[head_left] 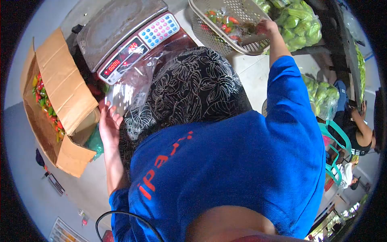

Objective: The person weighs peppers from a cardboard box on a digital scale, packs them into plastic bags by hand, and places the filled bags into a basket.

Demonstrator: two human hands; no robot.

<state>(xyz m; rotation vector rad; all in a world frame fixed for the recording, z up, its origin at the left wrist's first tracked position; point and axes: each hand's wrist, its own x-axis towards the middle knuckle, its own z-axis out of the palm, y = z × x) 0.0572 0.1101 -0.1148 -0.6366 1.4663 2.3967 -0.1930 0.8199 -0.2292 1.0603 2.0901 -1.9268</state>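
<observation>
My left hand is open, palm up and fingers apart, at the lower edge of a clear plastic bag; whether it touches the film is unclear. The bag lies over my lap's side, in front of a scale with a lit red display. My right hand reaches over the right side of a grey perforated basket. Its fingers are small and dark, so what they hold, if anything, cannot be made out. Red and green peppers lie inside the basket.
An open cardboard box with red, green and yellow peppers stands at the left. Bagged green vegetables are at the upper right, with more bags below. A teal chair and other people are at the far right.
</observation>
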